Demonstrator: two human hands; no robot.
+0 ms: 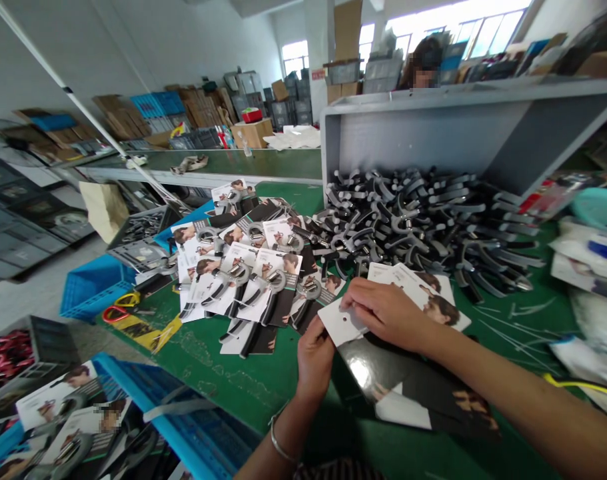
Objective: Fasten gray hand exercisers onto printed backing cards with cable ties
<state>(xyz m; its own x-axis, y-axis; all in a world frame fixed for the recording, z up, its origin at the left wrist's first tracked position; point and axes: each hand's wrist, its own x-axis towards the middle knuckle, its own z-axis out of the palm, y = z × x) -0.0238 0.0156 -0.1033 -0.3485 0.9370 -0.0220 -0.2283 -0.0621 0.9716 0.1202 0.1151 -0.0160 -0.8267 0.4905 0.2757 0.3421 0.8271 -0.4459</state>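
My left hand (pixel 315 357) is closed on the left edge of a black and white printed card (pixel 344 325) that has small holes. Across the top of that card lies my right hand (pixel 380 310), its fingers bent and pressed together on the white part; the fingertips are partly hidden. More printed cards (pixel 440 312) lie under and behind my right hand. Left of my hands is a pile of cards with grey and black clamps (pixel 266 283) attached. A large heap of loose clamps (pixel 408 220) spills from a tipped grey bin (pixel 418 133) beyond my hands.
Scissors (pixel 120 308) lie at the green table's (pixel 218 380) left edge. Blue crates (pixel 183 427) stand below at left, one with carded clamps. White ties (pixel 518 340), plastic bags (pixel 590 320) and a teal bowl (pixel 600 207) are at right. A person's head (pixel 426 63) shows behind the bin.
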